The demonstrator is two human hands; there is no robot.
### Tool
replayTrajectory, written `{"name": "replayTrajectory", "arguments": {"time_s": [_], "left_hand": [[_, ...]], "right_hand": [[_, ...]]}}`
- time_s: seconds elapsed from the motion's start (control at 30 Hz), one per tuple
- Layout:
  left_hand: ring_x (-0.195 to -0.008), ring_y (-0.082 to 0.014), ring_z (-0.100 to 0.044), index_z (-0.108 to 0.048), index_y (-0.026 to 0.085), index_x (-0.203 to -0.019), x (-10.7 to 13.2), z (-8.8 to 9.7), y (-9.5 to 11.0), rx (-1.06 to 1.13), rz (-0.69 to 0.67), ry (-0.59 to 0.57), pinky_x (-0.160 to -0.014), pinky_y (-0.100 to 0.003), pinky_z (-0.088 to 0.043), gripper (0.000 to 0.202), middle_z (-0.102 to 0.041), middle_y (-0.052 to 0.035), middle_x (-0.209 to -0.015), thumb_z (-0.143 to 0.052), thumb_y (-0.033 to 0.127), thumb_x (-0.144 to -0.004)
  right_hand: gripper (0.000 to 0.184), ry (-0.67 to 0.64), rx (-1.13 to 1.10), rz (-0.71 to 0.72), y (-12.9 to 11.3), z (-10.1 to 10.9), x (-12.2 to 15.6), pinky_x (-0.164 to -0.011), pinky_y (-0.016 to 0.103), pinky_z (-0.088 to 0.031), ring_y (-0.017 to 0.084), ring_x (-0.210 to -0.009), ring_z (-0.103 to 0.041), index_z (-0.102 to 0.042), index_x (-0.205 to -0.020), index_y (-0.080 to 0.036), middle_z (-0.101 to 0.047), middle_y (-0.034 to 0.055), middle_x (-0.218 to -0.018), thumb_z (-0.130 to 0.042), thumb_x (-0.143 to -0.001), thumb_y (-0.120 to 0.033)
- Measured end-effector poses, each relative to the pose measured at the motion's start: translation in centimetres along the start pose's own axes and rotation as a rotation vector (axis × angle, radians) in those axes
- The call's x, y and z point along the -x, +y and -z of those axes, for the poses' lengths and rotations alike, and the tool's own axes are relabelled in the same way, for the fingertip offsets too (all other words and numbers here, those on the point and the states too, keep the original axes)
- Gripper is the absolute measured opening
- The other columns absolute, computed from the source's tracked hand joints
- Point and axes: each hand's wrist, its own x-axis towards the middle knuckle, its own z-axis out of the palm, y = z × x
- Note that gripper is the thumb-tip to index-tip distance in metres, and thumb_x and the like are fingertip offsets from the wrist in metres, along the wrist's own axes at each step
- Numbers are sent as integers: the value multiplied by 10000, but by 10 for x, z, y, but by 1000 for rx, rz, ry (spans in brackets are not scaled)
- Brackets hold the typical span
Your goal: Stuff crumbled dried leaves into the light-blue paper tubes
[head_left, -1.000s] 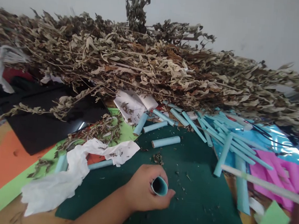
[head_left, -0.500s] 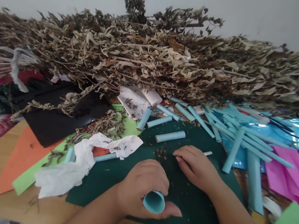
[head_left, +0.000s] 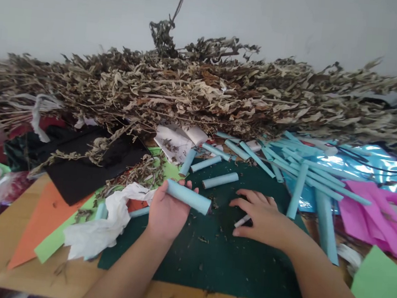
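Note:
My left hand (head_left: 169, 216) is turned palm up, its fingers closed around a light-blue paper tube (head_left: 190, 198). The tube lies tilted across the fingers, its dark end pointing right. To the right, my right hand (head_left: 262, 218) is spread above a dark green mat (head_left: 216, 254). A short white stick (head_left: 242, 220) shows between its thumb and fingers; whether they touch it I cannot tell. Dried leaf crumbs (head_left: 214, 202) lie on the mat between the hands. Just behind them rests another blue tube (head_left: 220, 180).
Dried leafy stalks (head_left: 190, 92) are heaped along the wall. Many blue paper tubes (head_left: 308, 171) are piled at right, near pink paper (head_left: 370, 217) and green paper (head_left: 382, 284). White tissue (head_left: 95, 230), orange paper (head_left: 44, 223) and a black sheet (head_left: 84, 166) lie left.
My left hand has turned palm up and moved away from me, tipping the tube from end-on to sideways. My right hand's fingers have spread, around the white stick. The view has shifted slightly.

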Motion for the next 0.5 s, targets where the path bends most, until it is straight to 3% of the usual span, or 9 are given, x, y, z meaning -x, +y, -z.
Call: {"name": "replayTrajectory", "arguments": {"time_s": [0.2,0.4,0.43,0.5], "left_hand": [[-806,-192,-587,-518,194,-776,2,-1,-10,-17,22,69,-723,-373,-471,194,-589,-34,-812,-351,277,-832],[-834,-178,-578,-480,180,-889,10,1,-30,-255,111,65,-795,-378,-443,168,-575,-62,-897,-350,272,-836],[-876,-181,-563,-454,210,-936,10,3,-30,-349,60,54,-824,-400,-422,144,-557,-54,-952,-388,267,-821],[-1043,-195,-470,-402,282,-1017,10,6,-23,-589,-201,-33,-909,-430,-342,250,-468,-34,-1125,-474,267,-779]], "right_hand": [[584,268,-176,216,-41,-9,-9,-861,417,-343,249,-1078,-393,-380,-1186,-206,-432,106,-1184,-616,-672,-351],[330,500,-395,365,-60,-16,-10,-801,355,-401,207,-965,-470,-502,-1032,-192,-510,94,-1036,-541,-748,-356],[327,546,-433,378,-60,-15,-9,-793,344,-407,201,-945,-478,-513,-1007,-184,-517,96,-1009,-522,-755,-393],[384,611,-499,400,-59,-11,-7,-762,309,-424,179,-886,-501,-521,-968,-166,-537,93,-945,-487,-749,-480]]}}
